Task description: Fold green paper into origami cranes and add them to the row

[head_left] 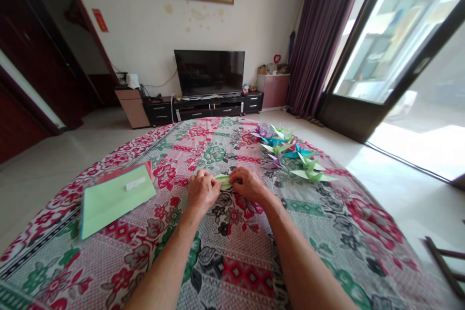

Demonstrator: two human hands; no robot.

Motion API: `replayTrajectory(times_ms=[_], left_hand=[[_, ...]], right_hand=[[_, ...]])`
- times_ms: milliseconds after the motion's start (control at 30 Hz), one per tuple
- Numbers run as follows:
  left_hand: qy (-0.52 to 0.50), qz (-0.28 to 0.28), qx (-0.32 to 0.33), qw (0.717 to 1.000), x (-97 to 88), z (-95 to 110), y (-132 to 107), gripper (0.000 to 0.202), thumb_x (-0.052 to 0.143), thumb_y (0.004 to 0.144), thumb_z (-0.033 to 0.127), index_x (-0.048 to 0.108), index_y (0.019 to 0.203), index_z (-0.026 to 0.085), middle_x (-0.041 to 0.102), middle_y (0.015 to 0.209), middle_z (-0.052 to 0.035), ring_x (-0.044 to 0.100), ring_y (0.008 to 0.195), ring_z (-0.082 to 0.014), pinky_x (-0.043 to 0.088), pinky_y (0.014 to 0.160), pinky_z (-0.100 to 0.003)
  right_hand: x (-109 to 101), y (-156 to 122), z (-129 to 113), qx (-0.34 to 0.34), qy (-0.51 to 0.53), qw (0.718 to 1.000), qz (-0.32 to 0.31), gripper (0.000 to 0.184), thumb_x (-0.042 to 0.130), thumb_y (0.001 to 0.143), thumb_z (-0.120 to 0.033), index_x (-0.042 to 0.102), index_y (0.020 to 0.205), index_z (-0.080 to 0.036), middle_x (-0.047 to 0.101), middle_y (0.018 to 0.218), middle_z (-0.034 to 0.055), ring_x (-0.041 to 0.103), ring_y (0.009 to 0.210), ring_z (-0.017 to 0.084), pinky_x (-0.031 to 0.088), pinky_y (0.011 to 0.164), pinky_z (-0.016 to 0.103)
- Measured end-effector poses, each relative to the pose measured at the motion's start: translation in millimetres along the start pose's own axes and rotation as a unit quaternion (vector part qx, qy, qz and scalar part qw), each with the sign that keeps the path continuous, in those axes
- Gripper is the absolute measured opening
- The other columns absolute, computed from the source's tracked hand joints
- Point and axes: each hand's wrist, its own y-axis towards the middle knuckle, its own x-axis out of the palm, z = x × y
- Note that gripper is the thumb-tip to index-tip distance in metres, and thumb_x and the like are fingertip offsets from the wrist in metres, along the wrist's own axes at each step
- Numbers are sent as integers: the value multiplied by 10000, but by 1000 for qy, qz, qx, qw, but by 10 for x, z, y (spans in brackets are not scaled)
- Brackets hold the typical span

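Observation:
A small piece of folded light-green paper [224, 181] is held between my two hands, low over the middle of the table. My left hand [203, 189] has its fingers closed on the paper's left end. On the other end, my right hand [247, 184] pinches with thumb and fingers. Part of the paper is hidden behind the fingertips. Off to the right of my right hand lie several folded paper cranes, among them a green crane [312, 174], a purple crane [275, 161] and a blue crane [296, 151].
A stack of coloured paper sheets [116, 201], green on top with a small white strip [135, 183], lies to the left. The round table wears a flowered tablecloth [250, 252]. Beyond it stand a television [210, 72] and a low cabinet. A dark chair [448, 261] is at the right edge.

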Motion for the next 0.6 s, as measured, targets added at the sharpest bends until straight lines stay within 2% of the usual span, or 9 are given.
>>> replayTrajectory(times_ms=[67, 167, 300, 433, 600], left_hand=[[0, 2, 0, 1000, 1, 4, 2, 187, 570, 753, 314, 678, 662, 191, 590, 981, -91, 547, 855, -219, 416, 830, -368], [-1, -3, -7, 1000, -4, 10, 7, 191, 560, 753, 312, 674, 659, 191, 591, 982, -91, 549, 877, -224, 410, 844, -369], [0, -15, -16, 1000, -18, 25, 13, 190, 558, 750, 317, 680, 671, 194, 587, 990, -87, 546, 898, -222, 403, 853, -362], [5, -16, -28, 999, -25, 44, 9, 182, 567, 743, 321, 680, 664, 202, 585, 996, -78, 542, 899, -218, 403, 851, -354], [-1, -11, -28, 1000, -18, 41, -5, 152, 579, 744, 319, 661, 696, 200, 588, 992, -77, 538, 897, -221, 404, 848, -356]], right_hand=[[-11, -4, -20, 17, -10, 1000, 10, 252, 513, 636, -38, 691, 742, -183, 653, 877, 25, 584, 820, 137, 446, 769, 227], [-22, -5, -61, 48, -25, 998, 22, 336, 510, 668, -63, 689, 924, -187, 627, 866, 35, 565, 728, 124, 443, 694, 218], [3, 1, -113, 49, -34, 998, 15, 396, 497, 731, -91, 656, 1070, -219, 608, 982, 50, 564, 777, 124, 438, 731, 223], [55, 4, -144, 44, -76, 996, 2, 306, 502, 812, -195, 669, 1060, -262, 596, 1023, 50, 561, 893, 152, 423, 808, 251], [85, -5, -145, 30, -103, 994, 6, 243, 498, 852, -268, 695, 992, -295, 596, 986, 36, 556, 902, 152, 413, 821, 255]])
